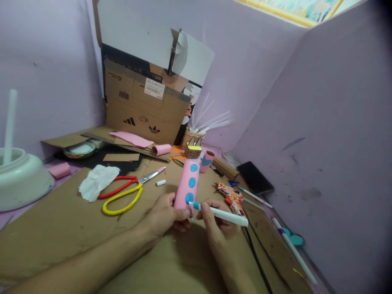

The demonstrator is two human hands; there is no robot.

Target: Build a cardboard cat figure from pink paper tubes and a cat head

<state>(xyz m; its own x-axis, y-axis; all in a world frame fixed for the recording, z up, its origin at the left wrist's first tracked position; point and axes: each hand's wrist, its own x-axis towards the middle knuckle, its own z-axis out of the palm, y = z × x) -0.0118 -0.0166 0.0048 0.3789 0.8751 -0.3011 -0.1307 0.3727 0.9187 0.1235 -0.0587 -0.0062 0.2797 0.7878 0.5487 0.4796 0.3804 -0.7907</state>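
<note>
The left hand grips the lower end of the pink tube, thumb in front and fingers beneath. This grip appears chosen to steady the tube and leave its dotted face exposed. The right hand grips the marker near its blue tip, presumably for fine control; the tip meets the lowest of three large blue dots. The tube is tilted above the cardboard, between the hands, its upper end pointing away from the person. A white cap lies left of the tube, likely within easy reach. Farther left, the scissors lie open beside a tissue. The glue gun lies to the right, apparently clear of the marker's working area.
</note>
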